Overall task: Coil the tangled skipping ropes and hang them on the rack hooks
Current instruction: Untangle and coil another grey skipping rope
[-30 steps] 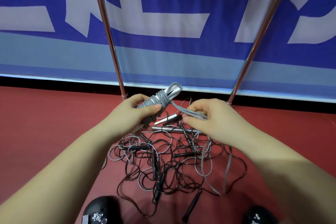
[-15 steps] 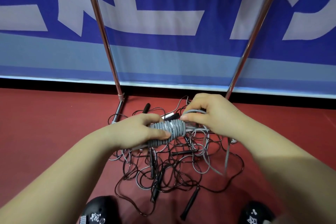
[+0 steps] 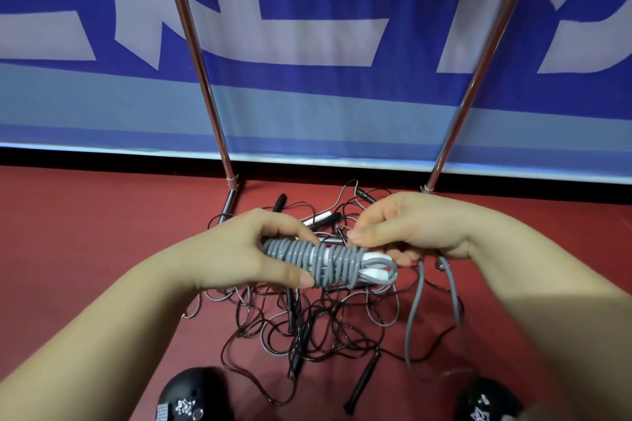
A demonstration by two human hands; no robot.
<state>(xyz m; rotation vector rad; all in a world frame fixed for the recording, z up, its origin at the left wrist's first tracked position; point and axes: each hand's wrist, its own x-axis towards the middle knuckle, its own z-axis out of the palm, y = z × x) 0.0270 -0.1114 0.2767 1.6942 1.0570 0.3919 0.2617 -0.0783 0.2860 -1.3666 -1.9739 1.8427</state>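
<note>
Red flooring (image 3: pixel 85 249) fills the lower frame, bounded at the top by a blue-and-white banner (image 3: pixel 307 106). Two chrome rack poles (image 3: pixel 195 55) rise toward the upper frame. Centre frame, the left hand (image 3: pixel 246 249) grips the left end of a grey coiled rope (image 3: pixel 325 261), fingers and thumb curled around it. The right hand (image 3: pixel 410 227) pinches the bundle's upper right part; two grey strands (image 3: pixel 415 311) hang below that hand. A tangle of dark ropes (image 3: pixel 307 328) with black handles lies on the floor beneath. Black shoes (image 3: pixel 191 396) occupy the bottom edge.
</note>
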